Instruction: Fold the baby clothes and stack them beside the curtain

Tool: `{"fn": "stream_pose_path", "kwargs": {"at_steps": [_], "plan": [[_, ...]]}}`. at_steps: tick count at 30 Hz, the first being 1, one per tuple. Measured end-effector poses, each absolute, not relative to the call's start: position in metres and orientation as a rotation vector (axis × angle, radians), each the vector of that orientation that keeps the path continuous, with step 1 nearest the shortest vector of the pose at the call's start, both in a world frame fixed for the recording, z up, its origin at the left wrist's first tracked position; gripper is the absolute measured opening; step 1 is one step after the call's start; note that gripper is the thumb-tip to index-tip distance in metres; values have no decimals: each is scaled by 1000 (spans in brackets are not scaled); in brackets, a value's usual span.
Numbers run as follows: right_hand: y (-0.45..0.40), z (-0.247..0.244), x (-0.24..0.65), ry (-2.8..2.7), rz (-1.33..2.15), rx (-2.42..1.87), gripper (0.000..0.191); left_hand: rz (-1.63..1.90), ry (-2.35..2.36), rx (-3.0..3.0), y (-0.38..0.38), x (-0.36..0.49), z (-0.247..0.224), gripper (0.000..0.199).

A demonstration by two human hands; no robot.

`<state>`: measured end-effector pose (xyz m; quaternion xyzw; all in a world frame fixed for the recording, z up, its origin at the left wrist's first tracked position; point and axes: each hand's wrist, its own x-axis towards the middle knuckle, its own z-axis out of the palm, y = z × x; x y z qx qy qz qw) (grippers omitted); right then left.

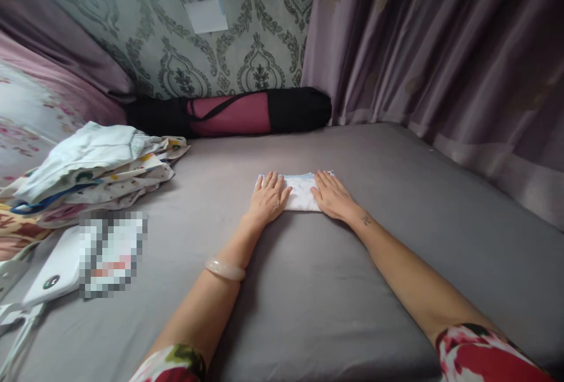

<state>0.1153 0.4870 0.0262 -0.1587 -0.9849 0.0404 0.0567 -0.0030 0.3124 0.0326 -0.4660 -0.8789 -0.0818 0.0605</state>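
A small white folded cloth with a pale blue edge and faint print lies flat on the grey sheet. My left hand rests palm down on its left end, fingers stretched forward. On the right end, my right hand presses flat in the same way, fingers extended. Between the two hands the middle of the cloth shows; its ends are partly hidden under my palms. Neither hand grasps anything.
At the left lies a pile of folded clothes. Nearer stand a white device, a blurred-out item and white cables. A long black and maroon bag lies along the patterned wall, with purple curtains at the right.
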Motion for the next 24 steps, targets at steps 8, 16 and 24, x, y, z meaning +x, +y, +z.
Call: {"fn": "stream_pose_path", "kwargs": {"at_steps": [8, 16, 24], "plan": [[467, 28, 111, -3012, 233, -343, 64, -315, -2739, -1597, 323, 9, 30, 58], [469, 24, 111, -3047, 243, -352, 63, -491, -2693, -1581, 323, 5, 26, 52], [461, 41, 95, -3125, 271, -344, 63, -957, -2563, -1189, 320, -17, 24, 41]]}}
